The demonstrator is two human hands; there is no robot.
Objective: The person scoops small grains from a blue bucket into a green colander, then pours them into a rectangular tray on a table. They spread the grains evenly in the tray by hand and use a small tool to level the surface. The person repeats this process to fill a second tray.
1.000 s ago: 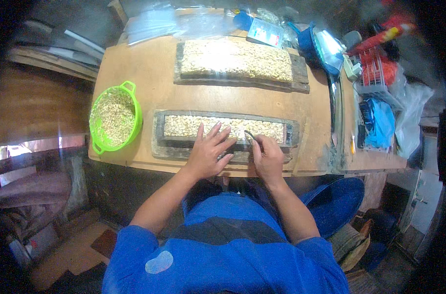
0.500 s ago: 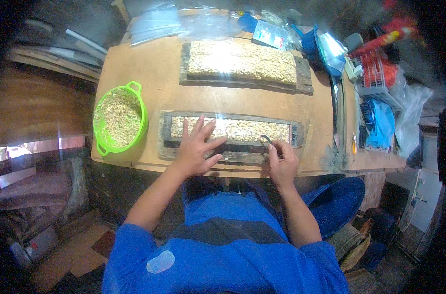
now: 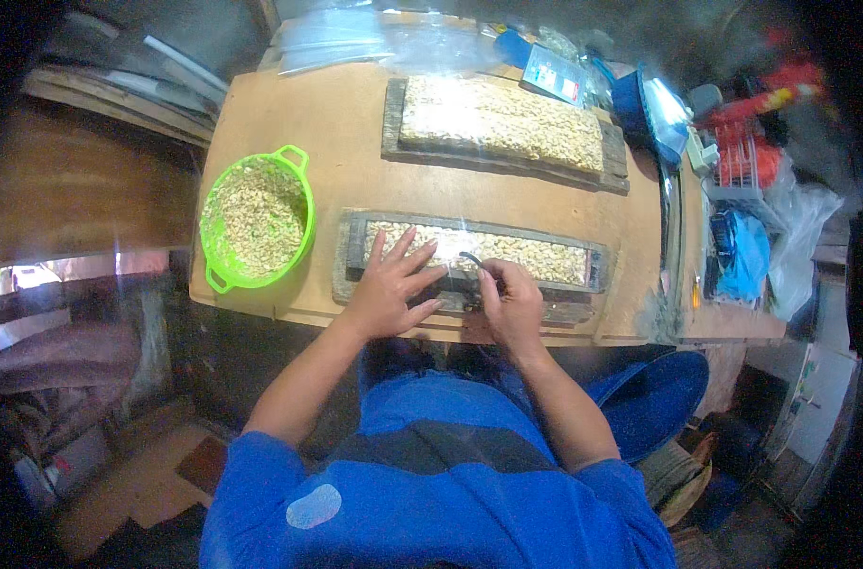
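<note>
A long weathered wooden mould (image 3: 597, 303) lies along the table's near edge, packed with pale, small nut-like pieces (image 3: 536, 254). My left hand (image 3: 389, 289) rests with fingers spread over the left half of that filling and the mould's near rim. My right hand (image 3: 510, 302) pinches a thin, dark, curved tool (image 3: 470, 257), its tip at the filling's surface near the middle. Farther back, a second wooden board (image 3: 616, 161) bears a wider slab of similar pale pieces (image 3: 498, 128). A bright green basin (image 3: 303, 228) holding loose pieces sits at my left.
The plywood table (image 3: 298, 104) has clear plastic sheets (image 3: 332, 43), blue containers (image 3: 640, 109) and a flat case (image 3: 555, 76) at its back. On the right stand a wire basket (image 3: 740, 171), blue cloth (image 3: 744, 256) and plastic bags (image 3: 797, 237). A large blue tub (image 3: 659, 398) is below the edge.
My right hand with the dark tool moved right, then back leftward along the filling toward my left hand, which stays spread on the mould. The whole view has shifted slightly.
</note>
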